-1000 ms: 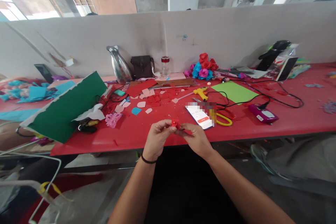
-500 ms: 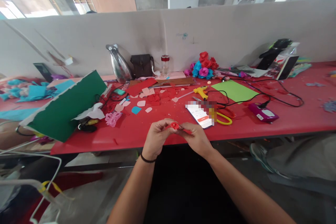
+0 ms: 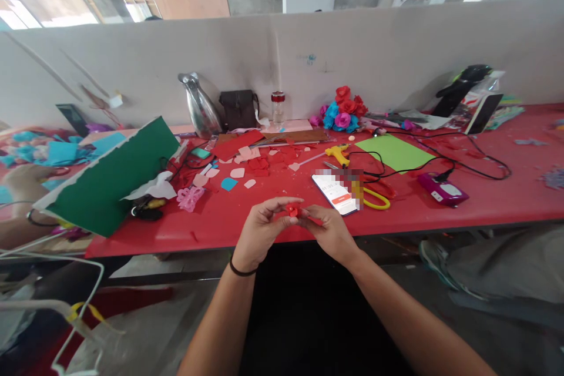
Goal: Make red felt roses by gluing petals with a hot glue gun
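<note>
A small red paper flower [image 3: 293,210] is held up just over the table's front edge, between both sets of fingertips. My left hand [image 3: 259,228] is closed, its thumb and forefinger pinching the flower's left side. From the other side, my right hand [image 3: 329,230] grips the flower with thumb and fingers pressed together; part of the flower is hidden there. Just beyond my right hand lies a phone [image 3: 331,192] with a lit timer screen. Beside the phone are scissors with a yellow handle [image 3: 377,200], and behind it a yellow glue gun [image 3: 338,154].
Red and pink paper pieces [image 3: 238,173] lie scattered across the red table [image 3: 229,217]. A green board [image 3: 118,179] leans at left, with another person's hand [image 3: 29,185] behind it. Cables run to a purple power box [image 3: 442,189]. A paper bouquet [image 3: 343,110] stands behind.
The red flower has turned slightly and shows more of its petals. My left hand has shifted a little to the left. Another person's hand has come up behind the green board.
</note>
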Tool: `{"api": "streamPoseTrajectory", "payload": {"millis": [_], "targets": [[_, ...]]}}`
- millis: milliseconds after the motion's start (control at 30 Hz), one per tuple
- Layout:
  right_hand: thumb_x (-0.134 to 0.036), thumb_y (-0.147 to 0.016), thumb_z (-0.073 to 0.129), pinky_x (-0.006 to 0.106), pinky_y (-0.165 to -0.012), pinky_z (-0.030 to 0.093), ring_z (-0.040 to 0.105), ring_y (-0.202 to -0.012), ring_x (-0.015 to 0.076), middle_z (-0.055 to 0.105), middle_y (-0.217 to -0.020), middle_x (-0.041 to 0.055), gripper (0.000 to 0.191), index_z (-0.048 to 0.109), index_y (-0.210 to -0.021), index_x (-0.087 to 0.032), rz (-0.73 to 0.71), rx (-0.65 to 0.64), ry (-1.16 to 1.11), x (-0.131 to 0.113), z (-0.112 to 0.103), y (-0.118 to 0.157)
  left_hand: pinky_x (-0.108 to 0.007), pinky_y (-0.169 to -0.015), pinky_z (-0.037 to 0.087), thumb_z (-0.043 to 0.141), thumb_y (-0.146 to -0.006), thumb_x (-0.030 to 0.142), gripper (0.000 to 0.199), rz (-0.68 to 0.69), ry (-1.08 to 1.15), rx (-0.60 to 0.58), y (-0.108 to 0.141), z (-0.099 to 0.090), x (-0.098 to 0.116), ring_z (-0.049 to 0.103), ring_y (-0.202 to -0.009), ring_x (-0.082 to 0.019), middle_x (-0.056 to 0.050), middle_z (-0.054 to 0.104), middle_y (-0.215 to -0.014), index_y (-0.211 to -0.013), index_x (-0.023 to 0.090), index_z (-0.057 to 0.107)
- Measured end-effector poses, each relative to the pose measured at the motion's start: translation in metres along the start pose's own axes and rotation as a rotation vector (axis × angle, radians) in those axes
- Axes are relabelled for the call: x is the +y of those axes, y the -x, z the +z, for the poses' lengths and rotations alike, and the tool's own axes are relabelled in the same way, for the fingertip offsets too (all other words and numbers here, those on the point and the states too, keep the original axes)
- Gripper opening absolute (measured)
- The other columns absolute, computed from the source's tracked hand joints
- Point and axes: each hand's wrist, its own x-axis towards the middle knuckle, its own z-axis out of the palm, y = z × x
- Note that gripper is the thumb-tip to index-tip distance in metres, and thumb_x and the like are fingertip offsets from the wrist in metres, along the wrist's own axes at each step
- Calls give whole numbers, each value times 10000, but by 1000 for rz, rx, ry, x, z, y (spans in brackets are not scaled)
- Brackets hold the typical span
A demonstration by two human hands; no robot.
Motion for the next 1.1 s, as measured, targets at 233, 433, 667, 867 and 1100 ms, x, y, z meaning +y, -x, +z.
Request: {"api": "streamPoseTrajectory", "payload": {"millis": [233, 433, 667, 867, 1100], "targets": [[-265, -800, 625, 313, -758, 562, 695, -793, 188, 747, -840, 6, 125, 746, -831, -261, 3, 26, -62, 2, 2, 0, -321, -833, 515, 749, -667, 130, 562, -53, 80, -61, 2, 1, 7, 646, -1000, -232, -86, 720, -983, -1205, 232, 617], [-240, -782, 628, 313, -785, 563, 698, -805, 184, 748, -832, 7, 125, 750, -806, -248, 44, 22, -113, 1, 3, 0, -336, -882, 489, 711, -722, 217, 120, -26, 8, -7, 3, 0, -5, 650, -956, -225, -87, 729, -948, -832, 189, 752], [-301, -786, 636, 360, -839, 537, 688, -864, 209, 746, -845, 8, 128, 746, -819, -243, 85, 18, -123, 1, 6, 0, -360, -869, 484, 745, -690, 284, 112, -8, -2, 42, 3, 3, -11, 649, -891, -214, -80, 724, -904, -727, 178, 745], [-261, -803, 624, 358, -814, 518, 661, -855, 202, 723, -902, 47, 104, 697, -869, -227, -15, 135, -38, -10, 0, 1, -330, -839, 488, 747, -685, 316, 144, 42, 42, 125, 0, 5, -14, 640, -798, -174, -40, 715, -764, -742, 184, 738], [-209, -833, 577, 334, -770, 493, 616, -845, 180, 665, -865, 41, 92, 664, -863, -223, -64, 152, -109, -27, -2, 0, -271, -743, 486, 786, -633, 298, 154, 16, 97, 176, -2, 8, -19, 606, -718, -131, -13, 696, -722, -705, 175, 726]]}}
